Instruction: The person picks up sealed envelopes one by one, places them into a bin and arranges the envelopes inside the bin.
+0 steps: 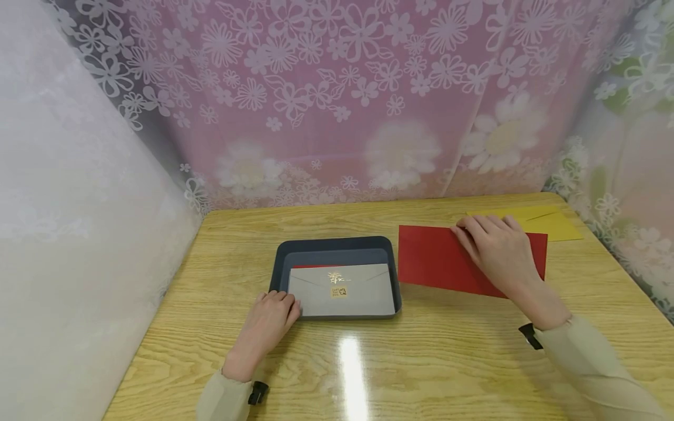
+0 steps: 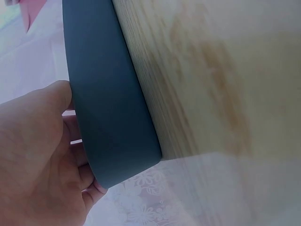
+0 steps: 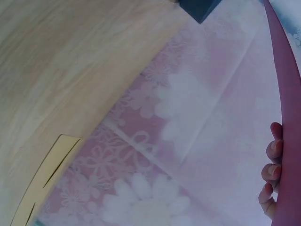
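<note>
My right hand (image 1: 497, 251) grips a red envelope (image 1: 429, 257) by its upper edge, holding it raised to the right of the dark grey tray (image 1: 337, 242). In the right wrist view, the fingertips (image 3: 273, 173) show along one face of the envelope. The tray's front left corner is held by my left hand (image 1: 268, 321), with the thumb at the rim and the fingers over the edge in the left wrist view. Inside the tray lies a light grey envelope (image 1: 316, 298) with gold lettering and a small gold label; a red edge (image 1: 316, 266) peeks out behind it.
A yellow envelope (image 1: 560, 225) lies flat at the table's back right, partly hidden by my right hand and the red envelope. Flowered curtains (image 1: 326, 117) stand behind the wood-grain table (image 1: 421, 362) and along its sides.
</note>
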{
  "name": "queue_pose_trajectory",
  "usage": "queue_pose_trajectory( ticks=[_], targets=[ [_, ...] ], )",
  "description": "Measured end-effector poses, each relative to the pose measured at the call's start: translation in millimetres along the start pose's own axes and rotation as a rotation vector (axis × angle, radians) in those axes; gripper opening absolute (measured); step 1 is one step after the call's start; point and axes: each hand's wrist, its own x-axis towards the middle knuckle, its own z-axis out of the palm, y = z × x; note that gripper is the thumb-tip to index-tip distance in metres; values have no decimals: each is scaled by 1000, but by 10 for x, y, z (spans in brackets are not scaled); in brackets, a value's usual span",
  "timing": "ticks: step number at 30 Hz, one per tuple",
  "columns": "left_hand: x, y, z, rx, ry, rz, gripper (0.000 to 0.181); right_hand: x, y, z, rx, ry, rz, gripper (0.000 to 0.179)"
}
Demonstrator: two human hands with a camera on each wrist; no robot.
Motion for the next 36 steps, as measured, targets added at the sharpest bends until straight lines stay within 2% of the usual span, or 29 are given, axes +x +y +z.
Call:
queue_pose_trajectory(
  ticks=[7,14,23,28,36],
  targets=[
    [-2,-5,8,6,8,6,42,226,-230,89,33,50,17,20],
    [7,-8,-1,9,-2,4,42,457,-547,273,102,-4,28,16],
    [4,-9,-3,11,-13,-12,40,705,-967,477,297,9,107,12],
    [6,-9,0,12,-10,-10,40,735,-1156,631,418,-52,110,12],
    [3,-2,-15,0,-22,-19,39,630,-1312,912,494,-177,55,17]
  ],
)
